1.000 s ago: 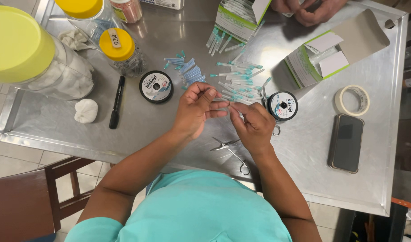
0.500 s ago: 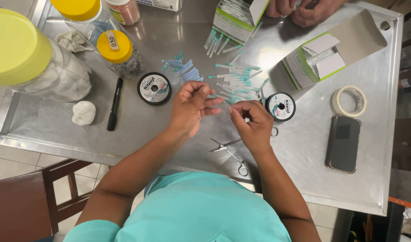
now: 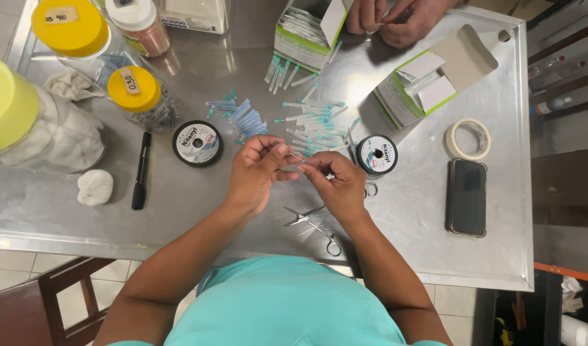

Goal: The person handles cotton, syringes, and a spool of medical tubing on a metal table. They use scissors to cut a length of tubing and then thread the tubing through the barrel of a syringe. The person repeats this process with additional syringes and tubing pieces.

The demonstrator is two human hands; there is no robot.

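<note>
Hands meet over the middle of the steel table (image 3: 435, 256): the left hand (image 3: 259, 172) and the right hand (image 3: 335, 182) sit fingertip to fingertip, both pinched on a thin needle-like piece (image 3: 296, 158) held between them, too small to tell more. Compared with a second ago, the left hand's fingers have curled in tighter, and the two hands have drawn a little nearer the person and apart from the heap of teal-capped needles (image 3: 310, 118), which they overlapped before.

Surgical scissors (image 3: 310, 221) lie on the table just below the hands, in the same spot as earlier. One thread spool (image 3: 197, 143) lies left of the left hand and another thread spool (image 3: 376, 154) just right of the right hand; neither has moved. A black marker (image 3: 140, 170), a white cotton ball (image 3: 95, 186) and yellow-lidded jars (image 3: 140, 96) stay at the left. A roll of tape (image 3: 468, 138) and a dark phone (image 3: 466, 197) rest at the right, unchanged.

Across the table another person's hands (image 3: 390, 16) are clasped together beside an open box (image 3: 307, 35), much as before, with a second open box (image 3: 428, 80) near them.
</note>
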